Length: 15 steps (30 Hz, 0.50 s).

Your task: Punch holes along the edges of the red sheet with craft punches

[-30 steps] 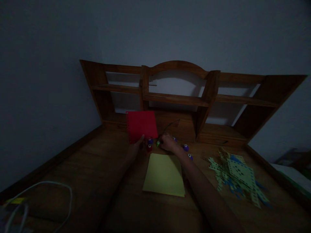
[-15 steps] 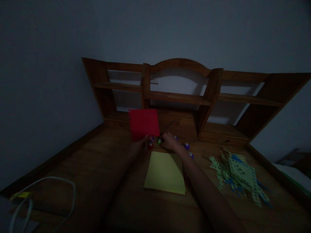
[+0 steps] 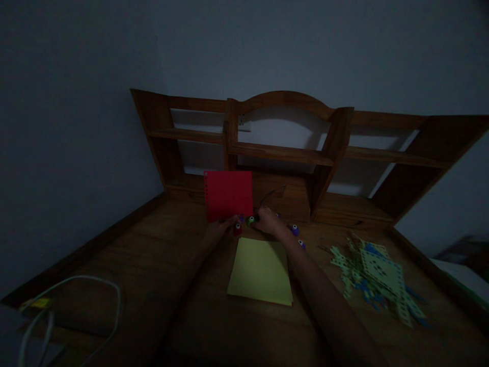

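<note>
In dim light, my left hand (image 3: pixel 221 228) pinches the lower edge of a red paper sheet (image 3: pixel 228 194) and holds it upright over the wooden desk (image 3: pixel 160 285). My right hand (image 3: pixel 268 223) is closed around a small green paper punch (image 3: pixel 250 220) right beside the red sheet's lower right corner. A red punch (image 3: pixel 237 229) sits on the desk between my two hands. A stack of yellow paper (image 3: pixel 261 271) lies flat just in front of my hands.
Two purple punches (image 3: pixel 294 230) lie right of my right hand. A heap of punched yellow and blue paper strips (image 3: pixel 376 278) covers the desk's right side. A white cable (image 3: pixel 76 311) loops at the near left. A wooden shelf unit (image 3: pixel 282 153) stands behind.
The red sheet has shifted slightly right and stands more upright, closer to the green punch. My hands stayed near the same spot while the view moved a little.
</note>
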{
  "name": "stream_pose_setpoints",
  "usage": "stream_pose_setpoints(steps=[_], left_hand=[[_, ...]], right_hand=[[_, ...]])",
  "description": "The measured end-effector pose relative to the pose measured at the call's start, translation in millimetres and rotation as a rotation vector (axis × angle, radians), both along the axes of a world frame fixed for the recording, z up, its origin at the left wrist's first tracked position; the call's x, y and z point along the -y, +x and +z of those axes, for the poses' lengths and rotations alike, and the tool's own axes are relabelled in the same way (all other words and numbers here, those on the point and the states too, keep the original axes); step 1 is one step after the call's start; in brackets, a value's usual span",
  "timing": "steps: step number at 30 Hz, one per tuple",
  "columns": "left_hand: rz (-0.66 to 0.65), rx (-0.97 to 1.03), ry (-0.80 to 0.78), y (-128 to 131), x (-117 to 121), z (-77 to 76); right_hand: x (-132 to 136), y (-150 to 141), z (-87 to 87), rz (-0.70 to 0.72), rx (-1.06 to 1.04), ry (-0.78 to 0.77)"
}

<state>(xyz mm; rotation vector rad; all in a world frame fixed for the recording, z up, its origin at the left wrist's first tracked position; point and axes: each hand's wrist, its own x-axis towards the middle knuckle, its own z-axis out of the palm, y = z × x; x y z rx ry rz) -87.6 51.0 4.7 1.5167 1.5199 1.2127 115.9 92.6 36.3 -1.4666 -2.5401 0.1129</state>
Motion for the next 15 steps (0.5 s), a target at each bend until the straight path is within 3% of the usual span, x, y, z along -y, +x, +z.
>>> stream_pose_setpoints(steps=[7, 15], left_hand=[[-0.069, 0.054, 0.036, 0.5, -0.8, -2.2], [0.003, 0.043, -0.004, 1.7, 0.7, -1.9]], right_hand=[[2.6, -0.2, 1.3, -0.041, -0.010, 0.012], [3.4, -0.1, 2.8, -0.053, 0.009, -0.007]])
